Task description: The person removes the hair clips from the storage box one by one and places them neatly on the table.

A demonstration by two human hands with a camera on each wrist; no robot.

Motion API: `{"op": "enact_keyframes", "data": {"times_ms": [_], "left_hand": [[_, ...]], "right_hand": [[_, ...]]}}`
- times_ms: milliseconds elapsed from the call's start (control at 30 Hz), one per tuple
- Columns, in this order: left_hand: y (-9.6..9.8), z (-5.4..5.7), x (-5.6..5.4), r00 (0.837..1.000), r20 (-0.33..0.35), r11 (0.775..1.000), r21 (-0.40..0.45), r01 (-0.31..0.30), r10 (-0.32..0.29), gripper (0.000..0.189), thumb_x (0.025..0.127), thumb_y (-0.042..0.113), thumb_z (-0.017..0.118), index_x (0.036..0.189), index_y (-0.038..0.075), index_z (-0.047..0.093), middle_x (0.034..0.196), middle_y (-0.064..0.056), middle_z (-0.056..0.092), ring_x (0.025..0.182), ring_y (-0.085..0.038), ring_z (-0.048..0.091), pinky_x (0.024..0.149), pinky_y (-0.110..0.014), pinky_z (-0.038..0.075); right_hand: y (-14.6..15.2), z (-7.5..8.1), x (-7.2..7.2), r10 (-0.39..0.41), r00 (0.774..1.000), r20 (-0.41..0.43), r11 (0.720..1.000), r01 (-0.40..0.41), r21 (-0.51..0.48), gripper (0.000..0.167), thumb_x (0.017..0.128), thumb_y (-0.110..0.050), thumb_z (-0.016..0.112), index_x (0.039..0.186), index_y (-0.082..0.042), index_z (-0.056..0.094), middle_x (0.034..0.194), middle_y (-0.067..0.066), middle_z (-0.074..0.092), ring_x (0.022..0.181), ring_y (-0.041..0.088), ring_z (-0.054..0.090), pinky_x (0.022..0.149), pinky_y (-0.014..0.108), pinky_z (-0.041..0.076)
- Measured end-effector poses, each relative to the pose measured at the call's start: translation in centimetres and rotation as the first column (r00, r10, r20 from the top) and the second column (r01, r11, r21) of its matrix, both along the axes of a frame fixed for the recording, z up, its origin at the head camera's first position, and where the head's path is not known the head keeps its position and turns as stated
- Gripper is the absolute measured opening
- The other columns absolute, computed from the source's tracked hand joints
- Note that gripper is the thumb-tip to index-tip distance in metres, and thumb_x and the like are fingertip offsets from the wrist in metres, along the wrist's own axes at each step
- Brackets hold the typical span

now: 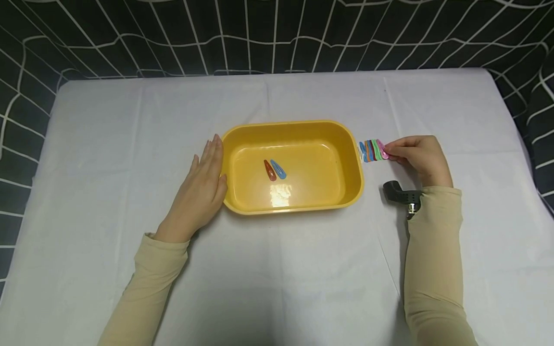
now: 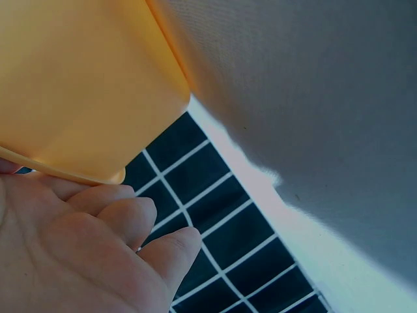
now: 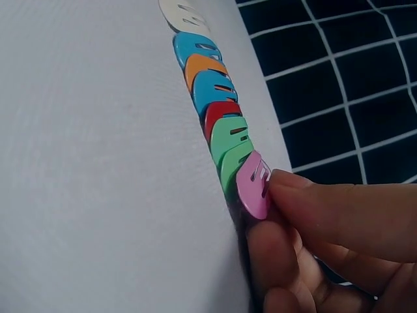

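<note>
A yellow plastic tray stands mid-table with a brown-red hair clip and a blue hair clip inside. My left hand rests along the tray's left end, fingers straight and touching the rim; the left wrist view shows the fingertips at the tray wall. Right of the tray lies an overlapping row of snap hair clips: white, blue, orange, red and green. At the row's right end, my right hand pinches the pink hair clip between thumb and index finger.
A white cloth covers the table. Beyond its edges hangs dark fabric with a white grid. A black wrist-camera mount juts from the right sleeve, left of the forearm.
</note>
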State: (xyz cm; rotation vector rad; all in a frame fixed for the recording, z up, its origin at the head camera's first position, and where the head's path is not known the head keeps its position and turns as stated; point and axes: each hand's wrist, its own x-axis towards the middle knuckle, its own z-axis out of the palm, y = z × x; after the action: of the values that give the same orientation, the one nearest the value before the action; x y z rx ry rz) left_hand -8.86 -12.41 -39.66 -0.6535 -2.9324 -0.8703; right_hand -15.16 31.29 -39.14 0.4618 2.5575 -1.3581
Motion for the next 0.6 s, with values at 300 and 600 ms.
{"op": "enact_keyframes", "data": {"times_ms": [300, 600], "left_hand": [[0.01, -0.03, 0.02, 1.0, 0.002, 1.0, -0.001, -0.002, 0.002, 0.06, 0.099, 0.018, 0.032, 0.149, -0.004, 0.009, 0.156, -0.013, 0.007, 0.143, -0.026, 0.008, 0.113, -0.049, 0.01], [-0.02, -0.03, 0.01, 1.0, 0.004, 1.0, 0.003, -0.001, 0.001, 0.06, 0.098, 0.017, 0.033, 0.149, -0.004, 0.009, 0.156, -0.014, 0.007, 0.143, -0.025, 0.007, 0.113, -0.049, 0.01]], "right_hand": [[0.12, -0.05, 0.1, -0.014, 1.0, -0.007, 1.0, 0.014, 0.011, 0.025, 0.084, -0.017, 0.071, 0.065, -0.033, 0.07, 0.064, -0.022, 0.062, 0.067, 0.001, 0.052, 0.059, 0.015, 0.045], [0.49, 0.08, 0.2, -0.002, 1.0, 0.0, 0.996, 0.002, -0.093, 0.025, 0.085, -0.011, 0.069, 0.07, -0.03, 0.074, 0.068, -0.02, 0.065, 0.067, -0.003, 0.056, 0.061, 0.012, 0.047]]}}
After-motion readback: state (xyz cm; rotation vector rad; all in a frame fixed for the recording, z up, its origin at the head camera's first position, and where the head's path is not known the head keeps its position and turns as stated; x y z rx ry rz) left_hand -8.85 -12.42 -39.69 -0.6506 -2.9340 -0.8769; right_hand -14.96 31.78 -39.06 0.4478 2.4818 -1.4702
